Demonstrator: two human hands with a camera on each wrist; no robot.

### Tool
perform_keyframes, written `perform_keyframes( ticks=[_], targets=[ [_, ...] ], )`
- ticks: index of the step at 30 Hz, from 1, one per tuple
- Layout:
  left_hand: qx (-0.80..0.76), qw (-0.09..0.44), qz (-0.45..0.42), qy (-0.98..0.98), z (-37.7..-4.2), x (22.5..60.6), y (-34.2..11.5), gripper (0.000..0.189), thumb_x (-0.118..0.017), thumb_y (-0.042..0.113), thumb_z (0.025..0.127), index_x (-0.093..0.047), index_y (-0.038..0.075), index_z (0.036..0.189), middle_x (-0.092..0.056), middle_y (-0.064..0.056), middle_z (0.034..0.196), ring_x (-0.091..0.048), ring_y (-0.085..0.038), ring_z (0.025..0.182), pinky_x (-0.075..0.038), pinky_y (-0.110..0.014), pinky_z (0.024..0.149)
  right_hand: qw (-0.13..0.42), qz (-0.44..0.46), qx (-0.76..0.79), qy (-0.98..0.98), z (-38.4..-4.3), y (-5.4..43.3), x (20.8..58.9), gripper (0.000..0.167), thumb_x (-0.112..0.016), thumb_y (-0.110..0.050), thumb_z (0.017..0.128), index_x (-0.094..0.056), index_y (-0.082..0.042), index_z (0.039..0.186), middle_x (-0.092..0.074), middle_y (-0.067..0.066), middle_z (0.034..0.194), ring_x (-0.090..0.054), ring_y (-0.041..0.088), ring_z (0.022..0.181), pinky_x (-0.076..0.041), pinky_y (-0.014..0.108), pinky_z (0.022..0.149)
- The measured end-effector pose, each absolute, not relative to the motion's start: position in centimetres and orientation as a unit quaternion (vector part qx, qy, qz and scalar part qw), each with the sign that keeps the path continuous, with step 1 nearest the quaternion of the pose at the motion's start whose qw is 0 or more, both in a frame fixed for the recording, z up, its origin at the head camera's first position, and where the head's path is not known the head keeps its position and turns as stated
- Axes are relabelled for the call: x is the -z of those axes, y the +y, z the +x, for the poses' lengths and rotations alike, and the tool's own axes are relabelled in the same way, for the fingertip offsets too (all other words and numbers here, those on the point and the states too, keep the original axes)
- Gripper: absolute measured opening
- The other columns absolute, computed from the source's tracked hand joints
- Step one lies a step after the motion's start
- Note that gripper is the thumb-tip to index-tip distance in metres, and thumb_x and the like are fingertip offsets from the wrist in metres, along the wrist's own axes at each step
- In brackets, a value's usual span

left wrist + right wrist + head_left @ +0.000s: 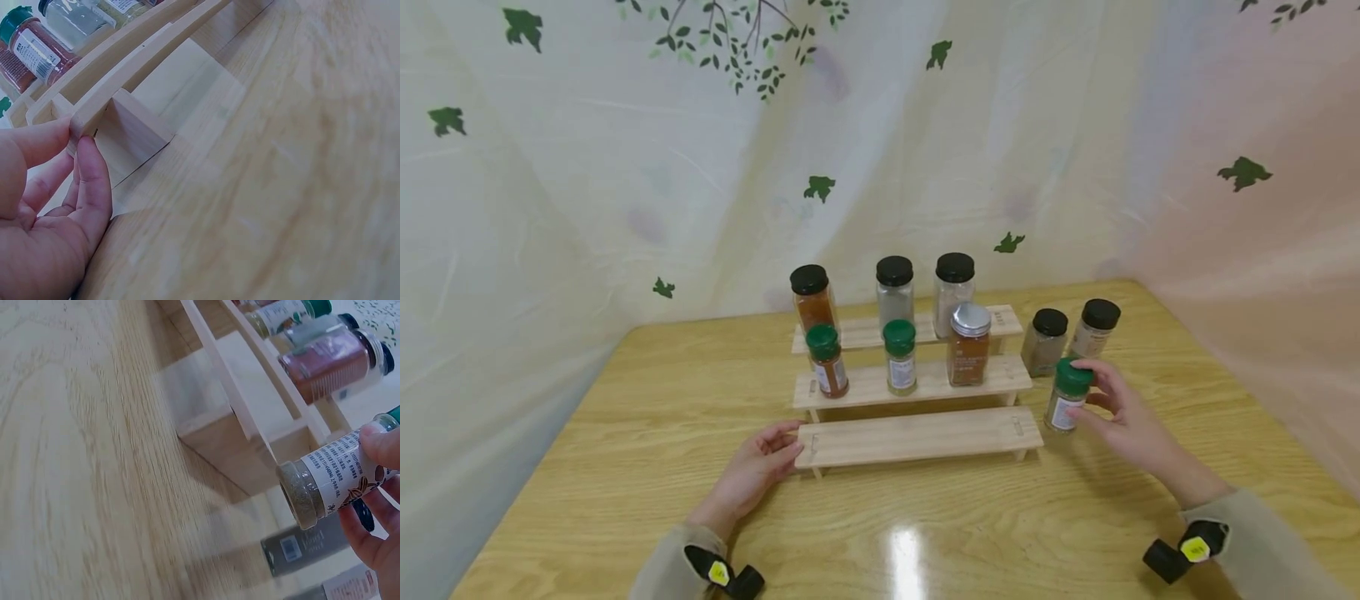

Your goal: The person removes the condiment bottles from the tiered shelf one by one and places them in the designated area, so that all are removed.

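A three-step wooden spice rack (pixel 917 437) stands on the table. My left hand (pixel 758 467) pinches the left end of its lowest board between thumb and fingers, as the left wrist view shows up close. Beside the rack's right end, my right hand (pixel 1123 421) grips a green-capped spice jar (pixel 331 475) with a white label and greyish-brown powder. The lowest board bears nothing. On the middle step are two green-capped jars (pixel 901 373) and a silver-capped jar (pixel 968 357) of red-brown spice. Three black-capped jars (pixel 895 302) stand on the top step.
Two more black-capped jars, one with grey-brown contents (pixel 1043 348) and one with a pale label (pixel 1090 335), stand on the table right of the rack, just behind my right hand. A leaf-patterned curtain (pixel 722 217) hangs behind the wooden table (pixel 700 375).
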State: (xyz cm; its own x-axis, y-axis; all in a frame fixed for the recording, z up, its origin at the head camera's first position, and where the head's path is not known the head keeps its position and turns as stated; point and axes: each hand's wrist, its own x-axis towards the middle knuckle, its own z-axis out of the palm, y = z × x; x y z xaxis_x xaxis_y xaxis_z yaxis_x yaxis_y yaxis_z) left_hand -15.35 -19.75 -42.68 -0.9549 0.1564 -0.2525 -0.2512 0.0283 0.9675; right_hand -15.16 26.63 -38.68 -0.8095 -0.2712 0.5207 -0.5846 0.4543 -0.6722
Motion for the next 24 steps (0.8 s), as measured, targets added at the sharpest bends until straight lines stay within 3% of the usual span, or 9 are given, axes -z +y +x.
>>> perform_keyframes(
  ticks=[20,24],
  targets=[
    [-0.703,0.132,-0.039,0.698,-15.4,43.0,-19.8,0.038,-0.057,0.004,0.092,-0.048,-0.002,0.128,-0.053,0.002,0.096,-0.052,-0.004,0.082,-0.047,-0.017,0.072,0.175,0.164,-0.455,-0.858,-17.7,31.4,40.5,0.056,-0.058,0.012,0.086,-0.031,0.0,0.134,-0.042,-0.03,0.111,-0.044,-0.015,0.098,-0.039,0.002,0.077],
    [-0.705,0.135,-0.038,0.695,-15.3,42.9,-19.7,0.038,-0.055,0.003,0.093,-0.047,-0.003,0.129,-0.053,0.003,0.097,-0.053,-0.004,0.082,-0.047,-0.017,0.072,0.169,0.138,-0.444,-0.869,-18.0,32.0,40.4,0.054,-0.057,0.007,0.089,-0.03,0.0,0.134,-0.04,-0.024,0.111,-0.041,-0.017,0.097,-0.039,0.001,0.076]
  ],
)
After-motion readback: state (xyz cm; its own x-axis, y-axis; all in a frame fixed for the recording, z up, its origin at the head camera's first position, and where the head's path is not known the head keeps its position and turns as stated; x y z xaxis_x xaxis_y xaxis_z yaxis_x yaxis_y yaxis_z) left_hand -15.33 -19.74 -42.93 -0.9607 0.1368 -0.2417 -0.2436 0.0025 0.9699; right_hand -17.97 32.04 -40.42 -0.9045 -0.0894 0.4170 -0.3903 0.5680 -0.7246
